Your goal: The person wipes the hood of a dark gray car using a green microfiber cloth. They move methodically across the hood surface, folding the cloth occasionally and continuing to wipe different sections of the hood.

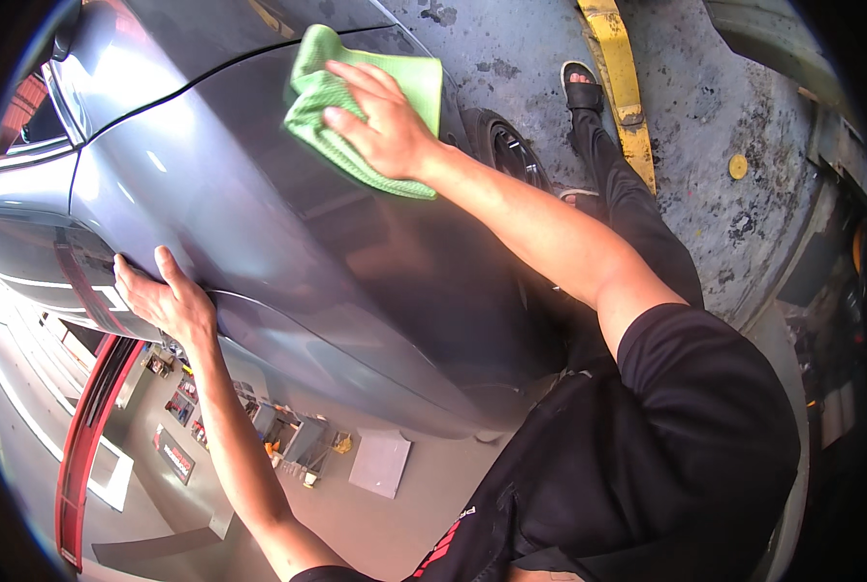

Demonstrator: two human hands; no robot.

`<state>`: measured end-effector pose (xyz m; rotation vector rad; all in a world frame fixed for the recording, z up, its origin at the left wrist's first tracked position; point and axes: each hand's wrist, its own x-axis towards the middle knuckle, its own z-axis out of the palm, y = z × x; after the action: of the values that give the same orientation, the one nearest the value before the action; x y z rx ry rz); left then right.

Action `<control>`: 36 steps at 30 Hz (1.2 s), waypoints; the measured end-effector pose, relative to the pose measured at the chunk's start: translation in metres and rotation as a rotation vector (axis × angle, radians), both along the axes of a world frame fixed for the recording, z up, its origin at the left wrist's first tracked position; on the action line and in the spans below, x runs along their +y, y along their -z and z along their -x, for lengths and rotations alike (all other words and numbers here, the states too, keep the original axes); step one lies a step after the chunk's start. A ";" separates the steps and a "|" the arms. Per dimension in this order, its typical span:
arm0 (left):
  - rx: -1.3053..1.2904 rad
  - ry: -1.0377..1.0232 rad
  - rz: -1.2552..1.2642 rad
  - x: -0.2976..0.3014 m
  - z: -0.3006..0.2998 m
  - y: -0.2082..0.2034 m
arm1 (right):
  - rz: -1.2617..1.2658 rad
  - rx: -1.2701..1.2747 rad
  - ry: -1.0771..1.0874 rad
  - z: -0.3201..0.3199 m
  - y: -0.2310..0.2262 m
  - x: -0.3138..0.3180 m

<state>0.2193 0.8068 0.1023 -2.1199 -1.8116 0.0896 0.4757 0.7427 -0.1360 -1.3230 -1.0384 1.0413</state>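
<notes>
A dark grey car body panel (259,223) with a glossy, reflective finish fills the upper left and middle. My right hand (385,126) presses a light green microfibre cloth (414,87) against the side of the panel, thumb and fingers on the fabric and part of the cloth folded under the hand. Further left and lower, my left hand (172,306) rests on the upper part of the bodywork with its fingers spread and nothing in it. A curved panel seam runs close beside its wrist.
A car wheel (511,150) sits below the panel, near my right forearm. Beyond it, a yellow metal lift arm (618,87) lies along the stained grey floor (511,48), beside my sandalled foot (581,89). A red beam (94,446) stands at the lower left.
</notes>
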 end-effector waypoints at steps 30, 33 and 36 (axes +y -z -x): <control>-0.048 -0.042 0.005 -0.002 -0.008 0.000 | -0.115 -0.123 -0.013 -0.022 0.036 -0.076; -0.057 -0.042 0.010 -0.003 -0.009 -0.001 | -0.075 -0.091 -0.061 -0.022 0.033 -0.072; -0.059 -0.045 0.013 -0.003 -0.010 -0.002 | -0.082 -0.068 -0.034 -0.020 0.048 -0.026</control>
<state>0.2294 0.8038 0.1038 -2.1119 -1.8980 0.0504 0.4961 0.7169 -0.1836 -1.2856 -1.1465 0.9739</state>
